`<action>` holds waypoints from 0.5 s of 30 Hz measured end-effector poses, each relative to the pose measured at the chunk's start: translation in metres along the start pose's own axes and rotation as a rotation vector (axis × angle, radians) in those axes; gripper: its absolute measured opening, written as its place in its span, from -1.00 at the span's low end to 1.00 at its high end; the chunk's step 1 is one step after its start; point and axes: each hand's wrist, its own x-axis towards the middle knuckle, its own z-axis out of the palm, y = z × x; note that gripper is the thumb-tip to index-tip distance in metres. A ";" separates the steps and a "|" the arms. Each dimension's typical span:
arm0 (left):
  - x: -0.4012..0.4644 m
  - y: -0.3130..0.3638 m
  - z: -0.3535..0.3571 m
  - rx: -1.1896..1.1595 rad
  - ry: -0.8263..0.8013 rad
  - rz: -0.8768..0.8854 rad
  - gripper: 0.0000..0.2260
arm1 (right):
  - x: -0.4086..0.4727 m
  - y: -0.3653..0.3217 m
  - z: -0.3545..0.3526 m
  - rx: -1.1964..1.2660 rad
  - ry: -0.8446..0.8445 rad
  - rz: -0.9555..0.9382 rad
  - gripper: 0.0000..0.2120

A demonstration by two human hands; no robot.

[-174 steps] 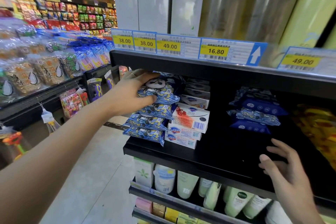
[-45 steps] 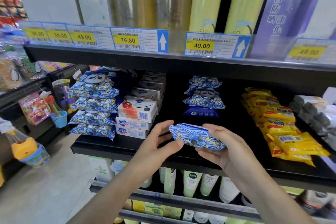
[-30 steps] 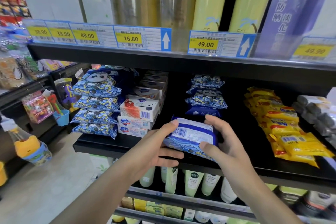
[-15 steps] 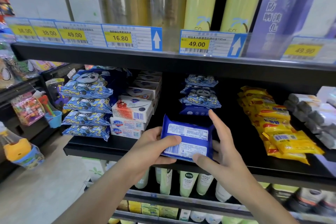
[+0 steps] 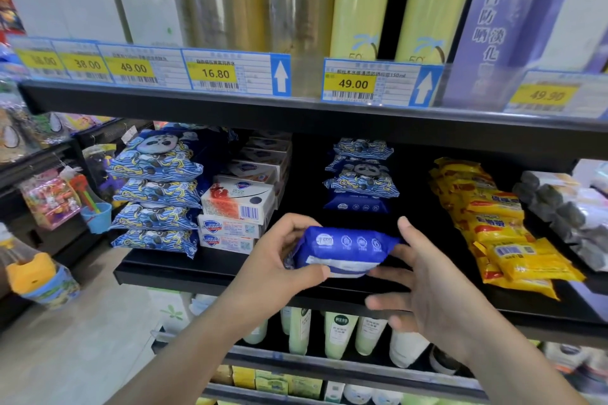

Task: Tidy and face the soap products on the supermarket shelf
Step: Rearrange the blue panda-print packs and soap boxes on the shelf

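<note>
Both hands hold one blue pack (image 5: 342, 248) just above the front part of the black shelf (image 5: 204, 265). The left hand (image 5: 279, 260) grips the pack's left end, thumb curled along its lower front edge and fingers wrapped behind. The right hand (image 5: 424, 279) is spread wide, its fingers straight and touching the pack's right end and underside.

Half a second ago the pack stood tilted up with its white label panel facing the camera; now it is turned flatter, so a dark blue side with a row of white icons faces out and only a strip of the white label shows along the bottom edge. The right forefinger, which then pointed up behind the pack, now lies out to its right.

Straight beyond the hands a short stack of matching packs (image 5: 360, 174) sits further back on the shelf. Beyond the left hand stand boxed soap bars (image 5: 237, 204), and left of those a taller pile of panda-print packs (image 5: 156, 187). To the right of the right hand lie yellow packs (image 5: 503, 227).
</note>
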 end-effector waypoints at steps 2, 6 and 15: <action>0.000 -0.001 0.001 0.053 -0.028 0.058 -0.58 | 0.003 -0.003 -0.001 0.011 -0.039 0.034 -0.28; 0.000 -0.004 0.004 0.054 -0.079 0.123 -0.61 | 0.009 -0.005 0.000 0.001 -0.098 0.046 -0.34; -0.001 -0.006 0.004 0.071 -0.059 0.129 -0.52 | 0.017 -0.001 0.005 0.096 -0.157 -0.081 -0.41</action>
